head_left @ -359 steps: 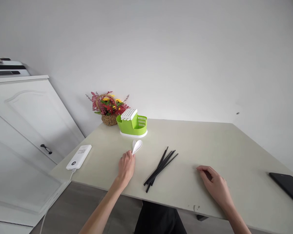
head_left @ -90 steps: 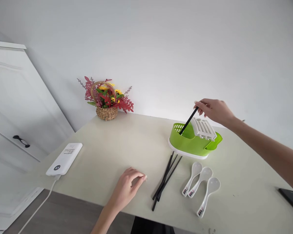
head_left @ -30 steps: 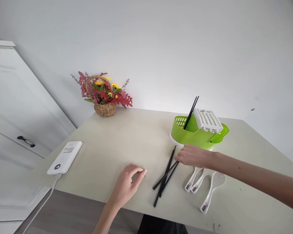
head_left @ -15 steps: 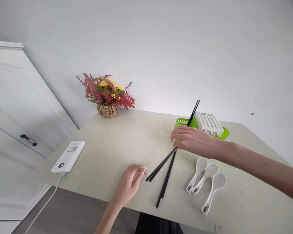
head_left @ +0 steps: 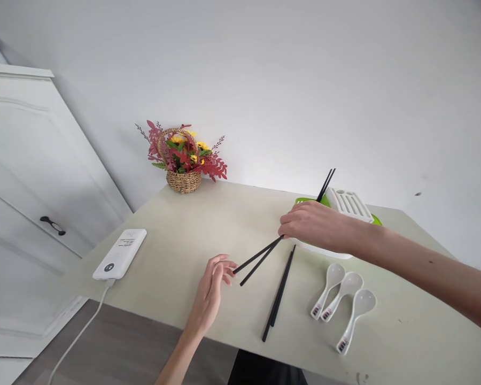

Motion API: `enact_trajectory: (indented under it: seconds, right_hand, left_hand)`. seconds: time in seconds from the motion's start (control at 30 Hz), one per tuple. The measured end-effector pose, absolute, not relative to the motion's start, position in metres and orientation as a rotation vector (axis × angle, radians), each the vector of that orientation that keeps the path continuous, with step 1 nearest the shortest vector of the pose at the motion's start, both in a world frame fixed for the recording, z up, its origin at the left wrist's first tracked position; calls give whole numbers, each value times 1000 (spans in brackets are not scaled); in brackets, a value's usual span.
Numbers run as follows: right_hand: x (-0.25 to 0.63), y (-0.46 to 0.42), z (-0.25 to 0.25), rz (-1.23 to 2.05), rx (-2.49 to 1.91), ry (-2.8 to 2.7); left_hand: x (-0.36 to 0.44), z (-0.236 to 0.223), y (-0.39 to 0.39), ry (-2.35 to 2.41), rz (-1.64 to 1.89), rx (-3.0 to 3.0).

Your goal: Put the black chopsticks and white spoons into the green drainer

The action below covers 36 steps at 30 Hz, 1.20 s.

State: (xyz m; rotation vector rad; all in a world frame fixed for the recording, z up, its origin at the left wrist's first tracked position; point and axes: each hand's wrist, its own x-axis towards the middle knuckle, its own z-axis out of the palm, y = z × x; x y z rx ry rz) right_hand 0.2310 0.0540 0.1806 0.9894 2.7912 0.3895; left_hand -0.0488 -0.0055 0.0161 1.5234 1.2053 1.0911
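Note:
My right hand (head_left: 310, 225) is closed on the upper ends of two black chopsticks (head_left: 260, 258), which slant down to the left above the table. Their lower ends come close to the fingertips of my left hand (head_left: 212, 286); whether they touch I cannot tell. That left hand has its fingers loosely apart and holds nothing. Two more chopsticks (head_left: 279, 297) lie side by side on the table. Behind my right hand, partly hidden, stands a green and white cutlery holder (head_left: 350, 206) with chopsticks upright in it. Three white spoons (head_left: 347, 286) lie to the right.
A wicker basket of flowers (head_left: 184, 181) stands near the wall. At the left edge of the table (head_left: 176, 235) lies a white power bank (head_left: 120, 254) with a cable hanging down. A white cabinet (head_left: 44, 171) stands left of the table.
My right hand has picked up two chopsticks from the pile and swung them leftward. The left hand's fingers have opened toward them. Earlier, chopsticks went into the holder, now nearer the right.

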Motion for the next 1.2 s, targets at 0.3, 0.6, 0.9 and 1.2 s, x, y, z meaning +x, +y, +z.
enact_trajectory:
  seconds: [0.3, 0.6, 0.9, 1.2]
  right_hand:
    - [199, 48, 188, 346, 916, 2775]
    - [188, 28, 204, 254, 1065, 2738]
    - [185, 12, 208, -594, 1461, 2978]
    - [175, 13, 198, -910, 1502, 3138]
  left_hand:
    - [-46, 15, -18, 1149, 820, 1946]
    - [-46, 15, -13, 1070, 731, 2021]
    - [-44, 15, -9, 1041, 724, 2115]
    - [-45, 20, -18, 1054, 811, 2009]
